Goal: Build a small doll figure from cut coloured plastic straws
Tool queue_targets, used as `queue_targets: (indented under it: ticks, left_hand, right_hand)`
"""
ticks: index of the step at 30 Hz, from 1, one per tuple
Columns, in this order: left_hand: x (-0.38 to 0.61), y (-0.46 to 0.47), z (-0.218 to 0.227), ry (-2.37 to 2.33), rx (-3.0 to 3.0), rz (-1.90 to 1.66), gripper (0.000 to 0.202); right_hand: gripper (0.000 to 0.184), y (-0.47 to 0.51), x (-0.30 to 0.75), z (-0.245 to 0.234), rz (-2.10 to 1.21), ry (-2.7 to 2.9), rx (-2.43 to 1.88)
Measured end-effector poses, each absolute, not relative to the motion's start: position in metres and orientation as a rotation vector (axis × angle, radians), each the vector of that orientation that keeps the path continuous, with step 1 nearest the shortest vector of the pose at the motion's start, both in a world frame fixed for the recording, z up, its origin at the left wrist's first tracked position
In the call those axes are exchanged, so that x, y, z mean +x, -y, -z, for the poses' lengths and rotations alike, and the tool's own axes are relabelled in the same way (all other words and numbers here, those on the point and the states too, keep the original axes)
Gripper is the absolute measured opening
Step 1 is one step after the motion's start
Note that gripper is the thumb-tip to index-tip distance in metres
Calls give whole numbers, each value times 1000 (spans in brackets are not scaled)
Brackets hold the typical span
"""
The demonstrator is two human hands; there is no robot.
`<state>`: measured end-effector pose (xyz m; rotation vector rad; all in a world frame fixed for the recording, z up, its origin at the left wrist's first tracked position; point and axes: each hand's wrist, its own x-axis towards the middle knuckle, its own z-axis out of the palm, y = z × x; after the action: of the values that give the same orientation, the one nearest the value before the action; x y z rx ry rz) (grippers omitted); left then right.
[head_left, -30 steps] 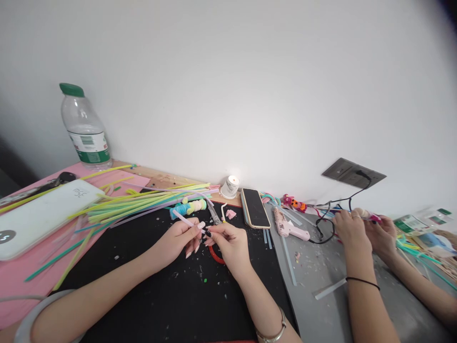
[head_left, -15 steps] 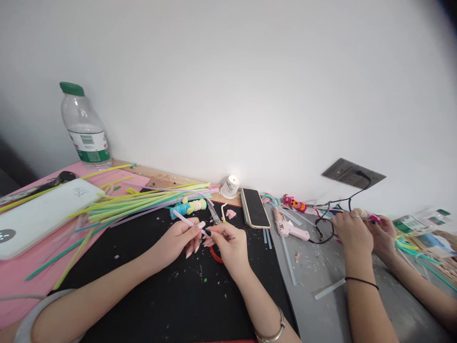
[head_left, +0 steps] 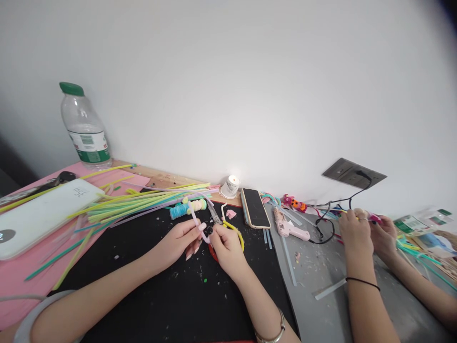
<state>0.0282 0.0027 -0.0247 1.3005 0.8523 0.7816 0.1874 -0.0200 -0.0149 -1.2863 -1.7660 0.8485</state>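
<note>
Over the black mat (head_left: 150, 300), my left hand (head_left: 183, 239) pinches a light purple pipe cleaner (head_left: 193, 214), whose free end sticks up past the fingertips. My right hand (head_left: 224, 245) grips the same pipe cleaner lower down, where it curves between the two hands. Scissors (head_left: 215, 215) with red and yellow handles lie on the mat behind and partly under my right hand. Just beyond my fingers rest a coiled blue pipe cleaner bundle (head_left: 178, 210) and a cream one (head_left: 197, 205). A small pink piece (head_left: 231, 214) lies by the scissors.
Several loose pipe cleaners (head_left: 143, 206) spread at the left beside a white power bank (head_left: 46, 214) and a plastic bottle (head_left: 85, 128). A paper cup (head_left: 230, 186), phone (head_left: 255, 208) and pink glue gun (head_left: 289, 226) stand ahead and right. Another person's hands (head_left: 355, 233) work at far right.
The pipe cleaner's free end has swung more upright, and it now bends between my hands. My right hand has shifted slightly, showing more of the scissors' yellow handle.
</note>
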Motion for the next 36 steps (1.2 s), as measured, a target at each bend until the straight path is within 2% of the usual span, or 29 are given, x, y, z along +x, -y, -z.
queue_targets:
  ticks: [4, 9, 23, 36]
  left_hand:
    - [30, 3, 28, -805, 1404, -751, 36]
    - [32, 11, 28, -878, 1509, -843, 36]
    - [32, 12, 26, -795, 1275, -803, 43]
    - [40, 18, 22, -786, 1253, -940, 44]
  right_hand:
    - [33, 25, 176, 21, -734, 1581, -1343]
    - [33, 29, 171, 25, -853, 1575, -1272]
    - [31, 26, 164, 31, -1599, 990, -849]
    - [37, 30, 157, 37, -1611, 934, -866]
